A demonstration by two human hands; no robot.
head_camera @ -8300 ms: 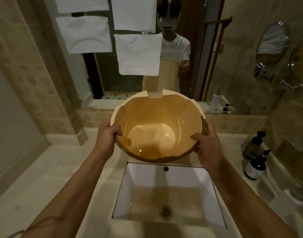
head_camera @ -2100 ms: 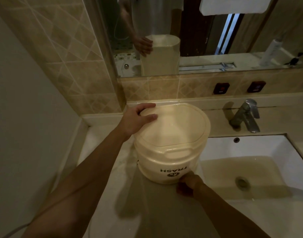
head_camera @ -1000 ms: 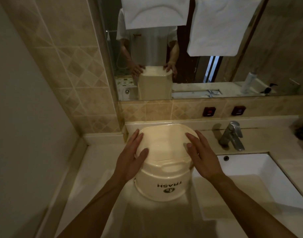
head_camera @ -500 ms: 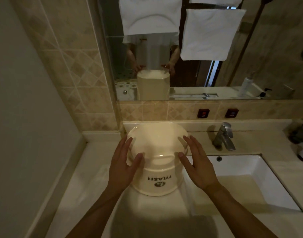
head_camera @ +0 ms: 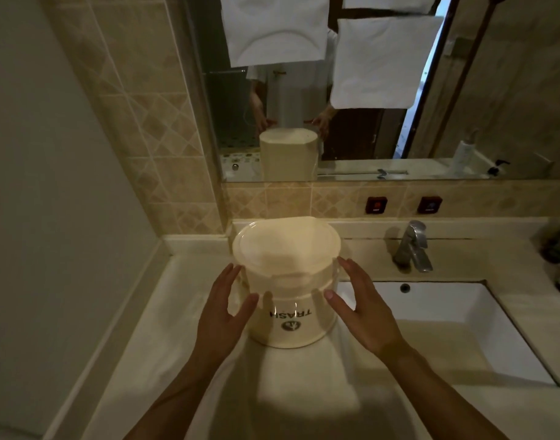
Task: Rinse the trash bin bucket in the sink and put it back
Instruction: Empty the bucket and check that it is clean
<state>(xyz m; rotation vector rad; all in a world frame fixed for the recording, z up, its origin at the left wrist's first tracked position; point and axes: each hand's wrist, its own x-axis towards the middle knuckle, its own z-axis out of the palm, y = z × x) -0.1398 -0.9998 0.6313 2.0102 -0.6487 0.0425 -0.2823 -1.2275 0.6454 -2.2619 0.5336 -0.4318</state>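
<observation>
beside sink (head_camera: 456, 315), upside-down trash bin (head_camera: 288, 281), hands flanking

trash bin bucket (head_camera: 288, 300) | cream, "TRASH" print inverted | upside down | counter, left of sink (head_camera: 446, 328)

We count one trash bin (head_camera: 288, 281), two hands (head_camera: 221, 309) (head_camera: 364, 312), one faucet (head_camera: 412, 246), one sink (head_camera: 446, 328), two wall buttons (head_camera: 376, 204) (head_camera: 429, 204).
</observation>
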